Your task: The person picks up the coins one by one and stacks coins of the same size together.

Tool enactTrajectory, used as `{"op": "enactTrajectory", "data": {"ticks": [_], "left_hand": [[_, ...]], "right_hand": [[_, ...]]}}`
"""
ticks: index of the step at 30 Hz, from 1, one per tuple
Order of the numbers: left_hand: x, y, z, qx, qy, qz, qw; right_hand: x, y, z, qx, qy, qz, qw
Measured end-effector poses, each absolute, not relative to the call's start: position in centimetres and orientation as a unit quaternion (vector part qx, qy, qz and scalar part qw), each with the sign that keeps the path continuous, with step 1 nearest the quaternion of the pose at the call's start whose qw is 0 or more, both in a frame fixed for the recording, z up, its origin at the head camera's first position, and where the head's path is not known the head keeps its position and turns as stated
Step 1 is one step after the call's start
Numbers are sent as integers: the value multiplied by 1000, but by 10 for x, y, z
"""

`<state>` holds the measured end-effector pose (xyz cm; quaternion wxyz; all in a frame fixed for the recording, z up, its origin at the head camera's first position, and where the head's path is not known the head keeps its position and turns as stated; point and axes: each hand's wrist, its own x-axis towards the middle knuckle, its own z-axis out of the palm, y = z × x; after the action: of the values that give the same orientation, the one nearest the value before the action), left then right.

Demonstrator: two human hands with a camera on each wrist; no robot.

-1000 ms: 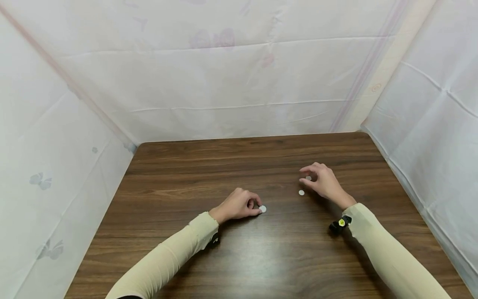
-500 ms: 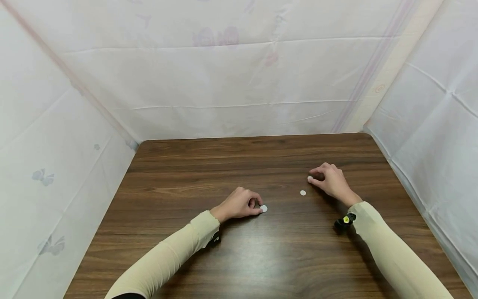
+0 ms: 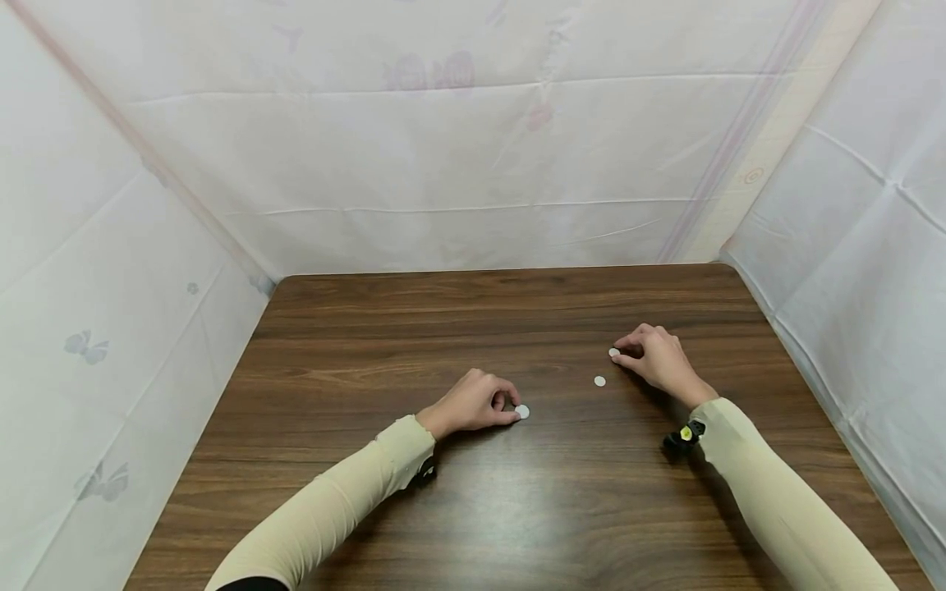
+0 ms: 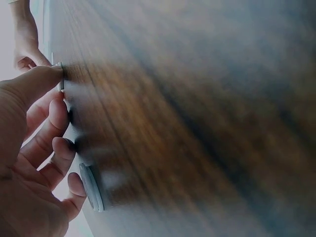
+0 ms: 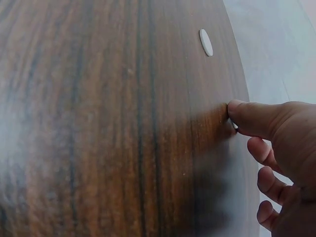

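Note:
Thumb and forefinger of my left hand (image 3: 473, 402) pinch a small flat white disc (image 3: 522, 412) at the table's middle. The left wrist view shows that disc edge-on at the thumb tip, with the other fingers curled below. Another round disc (image 4: 91, 187) lies by the little finger there; from the head view the hand hides it. Farther back on the right, my right hand (image 3: 660, 359) holds a second white disc (image 3: 614, 352) by its edges at the tabletop. A loose white disc (image 3: 599, 381) lies flat just in front of that hand, also seen in the right wrist view.
The brown wood-grain table (image 3: 384, 328) has rounded far corners. Pale printed sheets (image 3: 443, 164) hang behind it and along both sides. A black wrist camera (image 3: 680, 439) sits under the right sleeve cuff, close over the table.
My right hand has shifted a little to the right; its thumb and forefinger, spread around the far disc before, have come together on it. The left hand stays in place.

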<state>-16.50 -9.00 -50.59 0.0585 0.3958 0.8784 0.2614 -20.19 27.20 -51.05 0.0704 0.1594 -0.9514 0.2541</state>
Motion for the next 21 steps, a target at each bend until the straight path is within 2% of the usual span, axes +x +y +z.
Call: {"op": "enactTrajectory", "data": {"ticks": [21], "left_hand": [[-165, -89, -504, 394, 879, 263, 60]], "right_hand": [[-208, 268, -512, 179, -951, 238, 83]]}}
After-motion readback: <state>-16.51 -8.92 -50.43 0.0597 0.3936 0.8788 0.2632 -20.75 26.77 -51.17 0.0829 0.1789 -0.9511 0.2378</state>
